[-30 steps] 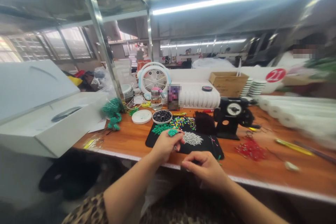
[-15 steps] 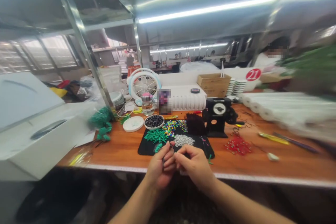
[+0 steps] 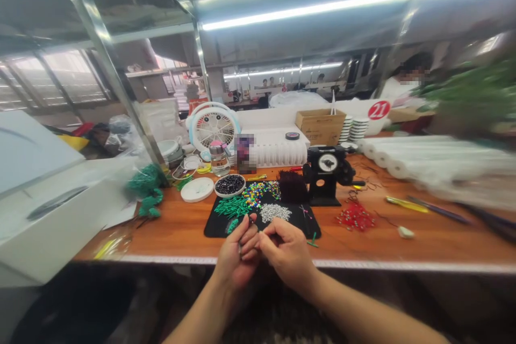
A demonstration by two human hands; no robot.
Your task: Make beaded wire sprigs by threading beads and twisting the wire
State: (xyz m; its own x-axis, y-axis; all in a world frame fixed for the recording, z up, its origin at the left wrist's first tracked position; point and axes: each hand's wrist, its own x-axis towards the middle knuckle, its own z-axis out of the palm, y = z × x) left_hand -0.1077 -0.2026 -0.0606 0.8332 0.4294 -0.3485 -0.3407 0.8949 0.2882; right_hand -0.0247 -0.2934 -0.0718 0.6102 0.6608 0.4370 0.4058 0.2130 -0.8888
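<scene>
My left hand point(image 3: 241, 250) is closed palm-up at the table's front edge, a small dark item between thumb and forefinger, too small to name. Beside it, fingertips almost touching, my right hand point(image 3: 286, 250) is in a pinch; what it pinches is hidden. Just beyond them lies a black mat point(image 3: 296, 226) bearing silver beads point(image 3: 276, 213), green tube-shaped pieces point(image 3: 231, 206), multicoloured beads point(image 3: 255, 193) and a bundle of dark thread point(image 3: 293, 187). A white dish of black beads point(image 3: 229, 185) sits at the mat's back left edge.
Right of the mat stand a black hand-cranked machine point(image 3: 325, 172) and a pile of red pieces point(image 3: 357, 217). A white lid point(image 3: 197, 190), a jar point(image 3: 220, 161) and a fan point(image 3: 214, 129) are behind left. White rolls point(image 3: 415, 156) lie right; an open white box point(image 3: 40, 231) stands left.
The whole view has shifted, so the table and hands appear slightly further left. Both hands keep nearly the same pose, closed and close together.
</scene>
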